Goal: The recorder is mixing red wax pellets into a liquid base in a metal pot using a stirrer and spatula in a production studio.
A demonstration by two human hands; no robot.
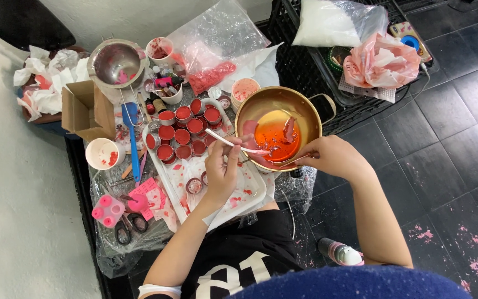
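Left hand (221,169) closed around white spoon (233,143), handle pinched between fingers, bowl end reaching into gold pot (261,102) over orange-red liquid (272,135). Right hand (330,156) clamped on pot's near rim, thin stick held there too, hard to make out. Pot just right of white tray (233,202) carrying small red-filled tins (181,133).

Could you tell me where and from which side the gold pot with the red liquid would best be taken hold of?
Probably by the loop handle on the far right of the gold pot. It juts out from the rim, clear of the red liquid, and that side is free. The left side is crowded by the tray of small red-filled tins, and both the left hand and right hand work at the near rim.
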